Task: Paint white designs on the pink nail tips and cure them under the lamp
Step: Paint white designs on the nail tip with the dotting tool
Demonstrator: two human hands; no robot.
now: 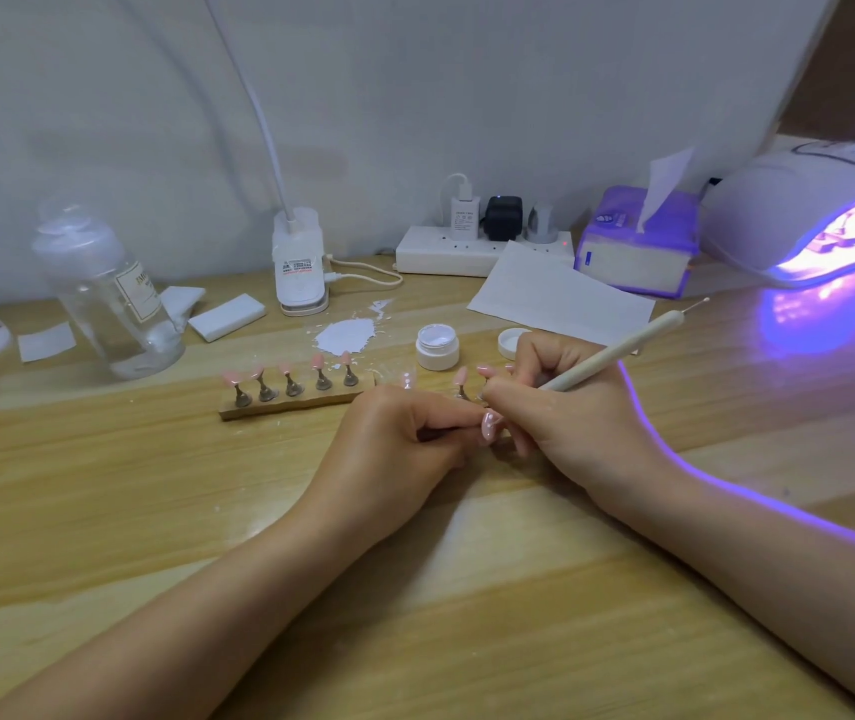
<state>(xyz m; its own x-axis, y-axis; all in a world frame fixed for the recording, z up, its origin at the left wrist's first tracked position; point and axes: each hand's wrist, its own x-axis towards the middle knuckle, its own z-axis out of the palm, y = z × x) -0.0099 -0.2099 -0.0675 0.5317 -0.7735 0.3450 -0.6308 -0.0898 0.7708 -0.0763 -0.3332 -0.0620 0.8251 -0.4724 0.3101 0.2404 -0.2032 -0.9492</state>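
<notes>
While both forearms lay flat on the wooden table (pixel 467 641), the two hands met near its middle. Left hand (pixel 394 439): fingers curled, pinching a small stand that carried a pink nail tip (pixel 490 424); the tip bore a few white dots. The stand itself was mostly hidden under the fingers. Right hand (pixel 565 423): fingers curled around a pale dotting pen (pixel 617 353), held like a pencil, upper end slanting up and to the right with a thin metal point showing there. Lower end of the pen hidden behind the fingers, close to the held tip; contact could not be told.

Just behind the hands, one more pink tip (pixel 461 379) stood on its own stand. To the left, a wooden holder block (pixel 290 405) carried five further pink tips in a row, upright on metal stems. Behind the right hand stood an open white gel jar (pixel 437 346), its lid (pixel 512 343) lying beside it, and a smear of white (pixel 345 336) on the tabletop to the left of the jar.

Curing lamp (pixel 804 210) at far right, lit, throwing violet light onto the table. Tissue pack (pixel 636 244) just left of it, a paper sheet (pixel 560 293) in front. Power strip (pixel 467 249) against the back wall. Clear bottle (pixel 103 293) at left.
</notes>
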